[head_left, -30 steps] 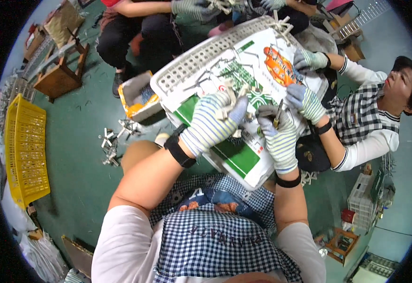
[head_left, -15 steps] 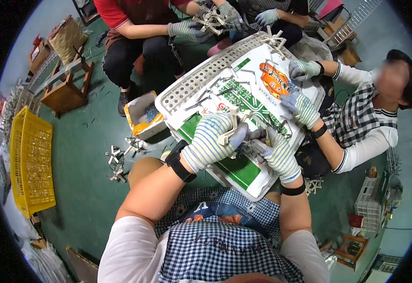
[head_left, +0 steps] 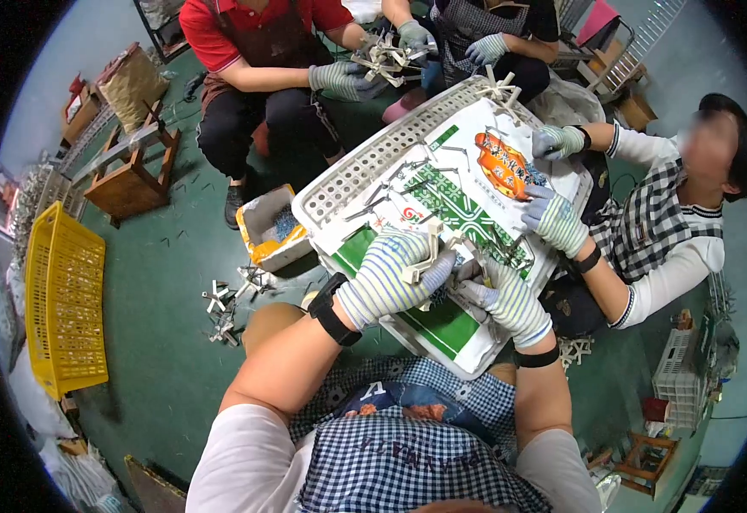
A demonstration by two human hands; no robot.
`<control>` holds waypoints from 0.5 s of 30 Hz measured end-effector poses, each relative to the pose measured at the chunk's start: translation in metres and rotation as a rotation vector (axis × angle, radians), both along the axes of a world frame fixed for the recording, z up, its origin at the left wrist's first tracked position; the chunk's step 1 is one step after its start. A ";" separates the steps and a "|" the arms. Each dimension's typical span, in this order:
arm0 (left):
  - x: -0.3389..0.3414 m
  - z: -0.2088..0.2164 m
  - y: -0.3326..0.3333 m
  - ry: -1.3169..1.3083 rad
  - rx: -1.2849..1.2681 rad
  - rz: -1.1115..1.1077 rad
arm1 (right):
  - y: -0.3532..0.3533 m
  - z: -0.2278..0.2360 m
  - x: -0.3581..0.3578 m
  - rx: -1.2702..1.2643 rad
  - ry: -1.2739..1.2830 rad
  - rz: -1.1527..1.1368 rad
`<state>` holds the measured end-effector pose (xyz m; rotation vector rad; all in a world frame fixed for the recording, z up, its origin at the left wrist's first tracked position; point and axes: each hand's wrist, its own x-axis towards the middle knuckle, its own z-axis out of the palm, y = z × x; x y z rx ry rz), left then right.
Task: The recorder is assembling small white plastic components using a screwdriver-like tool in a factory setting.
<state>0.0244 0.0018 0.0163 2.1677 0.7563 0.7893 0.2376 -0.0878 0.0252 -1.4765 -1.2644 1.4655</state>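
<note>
My left hand (head_left: 391, 272), in a striped knit glove, is closed around a cream-coloured plastic piece with several arms (head_left: 431, 248), held over the near part of the work surface. Close beside it, my right hand (head_left: 514, 301), gloved alike, has thumb and fingers pinched together against the piece's right side. Whatever lies between those right fingers is too small and covered to make out. Under both hands is a white and green printed sack (head_left: 446, 321), spread over a pale perforated plastic crate (head_left: 339, 188). Thin dark metal strips (head_left: 425, 162) lie scattered on the sack.
A person at the right rests gloved hands (head_left: 557, 222) on the sack. Across, another person's gloved hands (head_left: 348, 81) hold several cream pieces. An orange-edged box (head_left: 275, 248) with small parts stands left of the crate, near cream pieces (head_left: 220, 295) on the floor. A yellow basket (head_left: 66, 299) stands far left.
The whole view has shifted slightly, so the scene sits a little lower and further right. Both my hands stay together at the cream piece, with only small finger movement.
</note>
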 end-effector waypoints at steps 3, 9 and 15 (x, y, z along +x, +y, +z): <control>0.000 -0.004 -0.001 -0.025 0.048 0.038 | -0.001 0.004 -0.010 -0.002 0.075 -0.067; -0.002 -0.001 0.002 -0.075 0.048 0.034 | -0.003 0.003 -0.018 -0.048 0.209 -0.213; 0.002 -0.006 0.005 -0.065 0.241 0.063 | 0.000 -0.013 -0.019 -0.009 0.316 -0.235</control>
